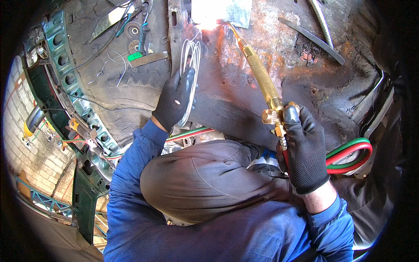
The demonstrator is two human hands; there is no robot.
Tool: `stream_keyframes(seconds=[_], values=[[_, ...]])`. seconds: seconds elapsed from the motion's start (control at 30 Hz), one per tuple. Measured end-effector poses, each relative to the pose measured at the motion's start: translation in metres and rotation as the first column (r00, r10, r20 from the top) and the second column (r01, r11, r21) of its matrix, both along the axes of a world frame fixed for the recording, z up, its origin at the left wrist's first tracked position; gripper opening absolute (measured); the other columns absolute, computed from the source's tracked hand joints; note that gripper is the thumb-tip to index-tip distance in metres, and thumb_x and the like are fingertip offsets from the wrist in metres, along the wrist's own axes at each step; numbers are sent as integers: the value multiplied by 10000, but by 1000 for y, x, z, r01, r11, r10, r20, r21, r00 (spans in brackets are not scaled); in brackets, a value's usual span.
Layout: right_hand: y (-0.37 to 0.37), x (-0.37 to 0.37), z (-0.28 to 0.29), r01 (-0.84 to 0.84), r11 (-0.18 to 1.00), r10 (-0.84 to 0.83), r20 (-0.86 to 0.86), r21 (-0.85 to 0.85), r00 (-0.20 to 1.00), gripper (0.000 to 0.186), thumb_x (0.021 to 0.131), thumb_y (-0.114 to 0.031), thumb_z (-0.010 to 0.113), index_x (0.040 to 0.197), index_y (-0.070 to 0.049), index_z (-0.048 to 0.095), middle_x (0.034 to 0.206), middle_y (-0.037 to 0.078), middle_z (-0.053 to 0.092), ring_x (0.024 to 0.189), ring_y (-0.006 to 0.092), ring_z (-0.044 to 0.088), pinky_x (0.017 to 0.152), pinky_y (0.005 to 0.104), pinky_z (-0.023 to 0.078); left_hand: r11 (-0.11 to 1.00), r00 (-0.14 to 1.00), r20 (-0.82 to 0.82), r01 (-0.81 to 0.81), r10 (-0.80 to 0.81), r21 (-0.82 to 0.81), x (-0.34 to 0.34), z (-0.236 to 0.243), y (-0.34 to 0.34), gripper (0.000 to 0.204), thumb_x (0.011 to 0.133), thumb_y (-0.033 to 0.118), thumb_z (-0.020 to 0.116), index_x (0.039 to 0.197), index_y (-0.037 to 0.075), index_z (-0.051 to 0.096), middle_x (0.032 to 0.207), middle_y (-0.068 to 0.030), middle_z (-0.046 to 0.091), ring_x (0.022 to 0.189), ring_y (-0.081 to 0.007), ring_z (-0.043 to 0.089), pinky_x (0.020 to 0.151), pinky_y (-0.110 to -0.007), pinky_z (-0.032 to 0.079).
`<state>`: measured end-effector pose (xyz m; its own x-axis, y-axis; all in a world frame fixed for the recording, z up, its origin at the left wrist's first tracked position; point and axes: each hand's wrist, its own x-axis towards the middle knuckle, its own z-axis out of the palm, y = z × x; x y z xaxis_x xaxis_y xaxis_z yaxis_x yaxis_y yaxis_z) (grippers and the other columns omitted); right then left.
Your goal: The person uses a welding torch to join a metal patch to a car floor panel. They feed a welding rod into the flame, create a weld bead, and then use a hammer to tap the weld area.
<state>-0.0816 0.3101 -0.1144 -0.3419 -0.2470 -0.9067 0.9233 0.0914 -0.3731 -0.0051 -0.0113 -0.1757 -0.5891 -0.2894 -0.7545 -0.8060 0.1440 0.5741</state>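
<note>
I have the long brass torch (262, 78) gripped in the black-gloved right hand (305, 148), its tip by the glowing edge of a silvery metal sheet (239, 13); the black-gloved left hand (174, 98) clasps looped, thin silvery wire (187, 112).

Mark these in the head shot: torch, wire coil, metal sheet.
Torch (261, 76): head view, middle of the brass barrel.
Wire coil (189, 105): head view, bunched strands on its lower part.
Metal sheet (232, 11): head view, its face, right of the brightest glare.
</note>
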Motion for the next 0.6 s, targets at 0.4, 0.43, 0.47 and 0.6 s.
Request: stream_keyframes(seconds=[0.4,0.43,0.47,0.6], values=[[-1,-4,3,-43,999,43,1,4,999,377,1151,-332,573,1237,20,678,1012,29,730,910,68,616,800,259,511,994,991,80,-111,111,2,-8,5,5,394,1130,425,558,1146,43,654,775,-27,597,565,-113,580,511,-305,494],[0,-2,1,-47,999,47,-35,1,998,378,1150,-333,574,1235,21,678,1013,29,730,909,69,616,801,259,511,993,991,69,-115,114,8,-7,5,6,392,1130,423,559,1148,44,656,776,-26,598,565,-113,580,510,-305,493],[0,0,-1,-51,999,51,-71,-3,996,380,1150,-334,576,1234,22,679,1013,30,730,909,70,617,801,259,511,993,991,58,-119,118,14,-7,6,7,389,1130,421,560,1150,45,657,776,-25,598,566,-112,580,510,-305,492],[1,1,-3,-71,997,72,-118,8,990,378,1149,-334,576,1221,22,682,1003,28,724,902,72,613,799,263,510,988,985,89,-150,147,23,-9,7,7,384,1131,415,558,1160,46,660,776,-23,598,570,-110,582,510,-304,492]])
